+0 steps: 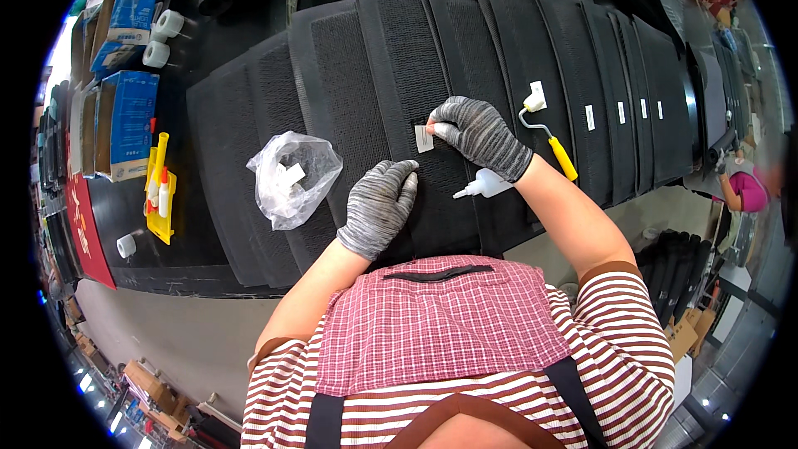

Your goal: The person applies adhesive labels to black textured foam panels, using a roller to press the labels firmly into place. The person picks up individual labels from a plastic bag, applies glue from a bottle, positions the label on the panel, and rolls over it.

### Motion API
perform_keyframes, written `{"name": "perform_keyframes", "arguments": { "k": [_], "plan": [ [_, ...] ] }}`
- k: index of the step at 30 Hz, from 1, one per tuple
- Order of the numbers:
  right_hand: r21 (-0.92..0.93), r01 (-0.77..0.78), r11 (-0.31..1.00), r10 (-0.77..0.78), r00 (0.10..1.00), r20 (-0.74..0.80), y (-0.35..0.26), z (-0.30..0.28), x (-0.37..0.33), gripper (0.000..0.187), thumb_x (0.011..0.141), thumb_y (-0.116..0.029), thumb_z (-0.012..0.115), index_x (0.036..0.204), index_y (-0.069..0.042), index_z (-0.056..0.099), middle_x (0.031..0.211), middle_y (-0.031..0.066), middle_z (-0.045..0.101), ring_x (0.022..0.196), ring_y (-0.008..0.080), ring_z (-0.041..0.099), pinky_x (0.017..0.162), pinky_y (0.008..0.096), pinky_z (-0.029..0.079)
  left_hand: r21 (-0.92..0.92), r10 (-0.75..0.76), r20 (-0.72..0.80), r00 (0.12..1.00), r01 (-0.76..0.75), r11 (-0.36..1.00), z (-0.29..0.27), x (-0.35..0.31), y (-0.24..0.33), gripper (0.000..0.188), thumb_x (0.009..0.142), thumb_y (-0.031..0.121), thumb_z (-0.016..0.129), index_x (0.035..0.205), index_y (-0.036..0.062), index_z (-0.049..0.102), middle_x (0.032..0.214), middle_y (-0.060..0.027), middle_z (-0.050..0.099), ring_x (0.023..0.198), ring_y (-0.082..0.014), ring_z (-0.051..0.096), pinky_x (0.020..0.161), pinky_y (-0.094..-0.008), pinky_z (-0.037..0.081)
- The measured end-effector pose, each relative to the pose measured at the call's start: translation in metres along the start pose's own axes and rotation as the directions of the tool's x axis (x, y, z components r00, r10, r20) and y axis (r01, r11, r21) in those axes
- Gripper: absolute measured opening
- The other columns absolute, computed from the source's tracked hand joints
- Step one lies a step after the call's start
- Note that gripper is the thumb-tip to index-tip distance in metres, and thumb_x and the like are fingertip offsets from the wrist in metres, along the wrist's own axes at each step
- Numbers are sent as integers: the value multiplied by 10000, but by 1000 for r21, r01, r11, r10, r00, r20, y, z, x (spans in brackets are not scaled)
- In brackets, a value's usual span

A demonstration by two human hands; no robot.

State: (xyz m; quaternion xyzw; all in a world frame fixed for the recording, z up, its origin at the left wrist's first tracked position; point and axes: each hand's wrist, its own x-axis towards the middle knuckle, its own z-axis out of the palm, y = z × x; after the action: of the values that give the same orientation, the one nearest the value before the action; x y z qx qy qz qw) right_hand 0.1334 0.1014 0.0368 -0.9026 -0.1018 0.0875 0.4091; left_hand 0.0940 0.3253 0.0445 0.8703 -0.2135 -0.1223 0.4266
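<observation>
I see a small white rectangular label (424, 139) lying on a black ribbed mat (391, 75), right hand (478, 133) fingers pinching its upper edge. My left hand (380, 206) rests flat beside it, fingers pressed together on the mat.

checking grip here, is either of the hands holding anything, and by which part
The right hand pinches the small white label by its right edge against the black mat. The left hand lies flat, holding nothing.
</observation>
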Motion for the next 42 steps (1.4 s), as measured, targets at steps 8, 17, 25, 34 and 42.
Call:
{"name": "perform_keyframes", "arguments": {
  "k": [8, 17, 25, 34, 42],
  "plan": [
    [-43, -2, 999, 1, 1000, -13, 9, 4, 3, 215, 889, -268, 621, 973, -89, 705, 886, 93, 673, 887, 279, 639, 812, 392, 512, 266, 133, 68, 989, -147, 953, 2, 11, 5, 279, 893, 143, 620, 1159, 61, 644, 798, -108, 587, 717, -292, 606, 641, -404, 500],
    [-102, -32, 994, 32, 999, -6, 3, 6, 8, 222, 892, -279, 621, 995, -101, 705, 898, 86, 676, 867, 274, 646, 801, 395, 519, 439, 125, 110, 986, -161, 884, 11, 18, 1, 326, 905, 199, 590, 1213, 97, 616, 805, -105, 591, 720, -286, 618, 637, -415, 505],
    [-176, -1, 984, -73, 908, -412, 6, -39, -34, 272, 852, -170, 717, 1084, -55, 634, 873, 59, 643, 734, 199, 621, 720, 332, 534, 408, 158, 79, 984, -177, 896, 8, 17, 3, 316, 895, 180, 604, 1201, 102, 623, 786, -102, 591, 691, -283, 611, 629, -413, 505],
    [-374, -461, 805, 281, 851, -445, 76, -68, -166, 331, 830, -200, 731, 1073, -10, 610, 974, 163, 635, 944, 322, 618, 864, 416, 498, 192, 173, -13, 985, -167, 967, -12, -3, -1, 286, 874, 106, 627, 1158, 72, 651, 766, -129, 595, 699, -315, 605, 630, -419, 497],
    [-36, -316, 948, 263, 843, -470, 7, -48, -162, 283, 940, -146, 609, 1155, 31, 557, 1048, 228, 647, 865, 370, 658, 772, 391, 542, 190, 225, -63, 972, -210, 959, -13, -31, -35, 288, 828, 54, 645, 1114, 62, 671, 748, -131, 591, 674, -305, 593, 615, -408, 487]
  ]
}}
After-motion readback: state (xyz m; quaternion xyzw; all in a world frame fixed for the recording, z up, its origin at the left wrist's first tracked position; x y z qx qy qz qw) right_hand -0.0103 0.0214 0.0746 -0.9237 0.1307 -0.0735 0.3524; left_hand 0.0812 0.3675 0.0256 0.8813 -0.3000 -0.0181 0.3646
